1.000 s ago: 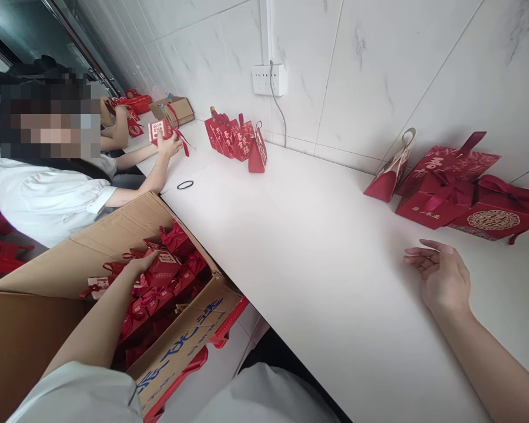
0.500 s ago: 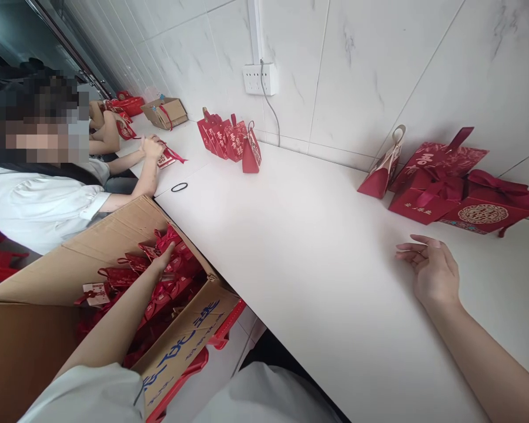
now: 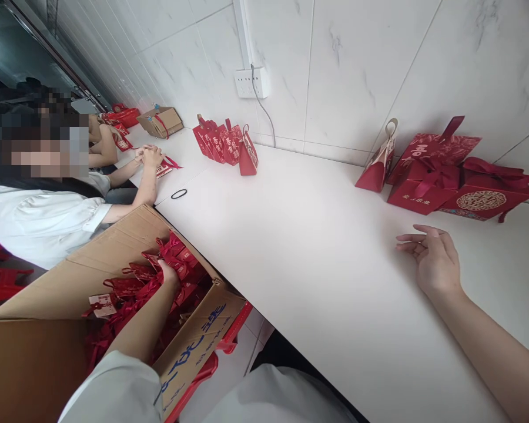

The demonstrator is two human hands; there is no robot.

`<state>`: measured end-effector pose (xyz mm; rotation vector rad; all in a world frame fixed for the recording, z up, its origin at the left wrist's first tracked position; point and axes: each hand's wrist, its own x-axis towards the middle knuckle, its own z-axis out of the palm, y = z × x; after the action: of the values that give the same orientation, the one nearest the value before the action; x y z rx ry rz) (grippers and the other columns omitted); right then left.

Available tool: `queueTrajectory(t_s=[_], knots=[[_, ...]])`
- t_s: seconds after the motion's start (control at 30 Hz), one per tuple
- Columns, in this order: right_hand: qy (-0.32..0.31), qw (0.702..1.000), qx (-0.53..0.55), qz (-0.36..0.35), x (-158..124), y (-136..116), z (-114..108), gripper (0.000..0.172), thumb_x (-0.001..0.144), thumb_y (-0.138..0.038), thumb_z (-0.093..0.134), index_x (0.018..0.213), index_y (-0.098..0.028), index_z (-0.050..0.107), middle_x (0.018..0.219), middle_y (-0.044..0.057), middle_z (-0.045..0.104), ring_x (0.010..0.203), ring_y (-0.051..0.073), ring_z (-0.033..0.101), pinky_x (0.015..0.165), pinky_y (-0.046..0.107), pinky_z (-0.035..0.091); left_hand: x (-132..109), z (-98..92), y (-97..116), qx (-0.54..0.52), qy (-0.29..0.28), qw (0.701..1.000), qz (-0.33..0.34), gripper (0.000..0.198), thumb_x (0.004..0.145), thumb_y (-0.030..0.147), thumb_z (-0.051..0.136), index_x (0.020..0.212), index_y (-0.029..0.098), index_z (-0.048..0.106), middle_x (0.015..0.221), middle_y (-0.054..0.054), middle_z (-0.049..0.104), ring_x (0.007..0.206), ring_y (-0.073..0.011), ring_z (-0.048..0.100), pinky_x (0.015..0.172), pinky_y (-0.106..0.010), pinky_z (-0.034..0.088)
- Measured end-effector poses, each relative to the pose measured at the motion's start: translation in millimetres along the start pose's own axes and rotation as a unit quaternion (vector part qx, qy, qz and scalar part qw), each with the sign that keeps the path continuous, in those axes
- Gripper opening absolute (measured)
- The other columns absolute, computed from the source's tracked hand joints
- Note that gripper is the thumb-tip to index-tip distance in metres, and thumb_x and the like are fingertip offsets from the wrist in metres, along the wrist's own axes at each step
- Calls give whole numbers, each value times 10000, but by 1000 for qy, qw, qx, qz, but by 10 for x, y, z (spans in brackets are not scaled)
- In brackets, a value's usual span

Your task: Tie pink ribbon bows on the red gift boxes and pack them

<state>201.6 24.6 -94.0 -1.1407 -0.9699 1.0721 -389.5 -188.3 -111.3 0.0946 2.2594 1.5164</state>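
Note:
My left hand (image 3: 169, 275) reaches down into a large cardboard box (image 3: 39, 294) among many red gift boxes (image 3: 189, 267) tied with ribbons. Its fingers are hidden among them, so whether it grips one does not show. Over the white table (image 3: 308, 258), my right hand (image 3: 436, 261) hovers or rests with loosely curled, parted fingers and nothing in them. Just beyond it stand a red gift box with a round gold emblem (image 3: 482, 201), another red box with a bow (image 3: 423, 191), and a small triangular red box with a loop (image 3: 379, 161).
Several triangular red boxes (image 3: 220, 141) stand near the wall, below a white socket strip (image 3: 251, 82) with a cable. A black ring-shaped band (image 3: 178, 193) lies near the table edge. At left sits a person in a white shirt (image 3: 48, 217); a small cardboard carton (image 3: 161, 121) is farther back.
My left hand has sunk deeper among the red boxes, and its fingers have gone out of sight. The right hand has barely moved. The whole view has shifted slightly.

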Motion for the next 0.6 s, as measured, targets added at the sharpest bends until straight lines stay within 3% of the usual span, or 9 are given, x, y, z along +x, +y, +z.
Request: queueTrajectory(t_s=[0.27,0.6], knots=[[-8,1000,-19,-8,9,21,3,288,875,-530,570,983,-269,629,752,51,682,590,198,608,704,430,455,190,53,-188,-231,-34,972,-10,842,900,715,6,1453,244,432,1428,-97,528,1297,-280,541,1087,-463,424],[5,1000,-11,-17,35,66,-5,291,841,-578,609,972,-318,627,761,87,680,574,216,604,713,491,441,-16,85,-95,-316,-60,945,-65,688,951,645,176,1347,227,552,1311,-101,620,1338,-278,501,1141,-487,358]])
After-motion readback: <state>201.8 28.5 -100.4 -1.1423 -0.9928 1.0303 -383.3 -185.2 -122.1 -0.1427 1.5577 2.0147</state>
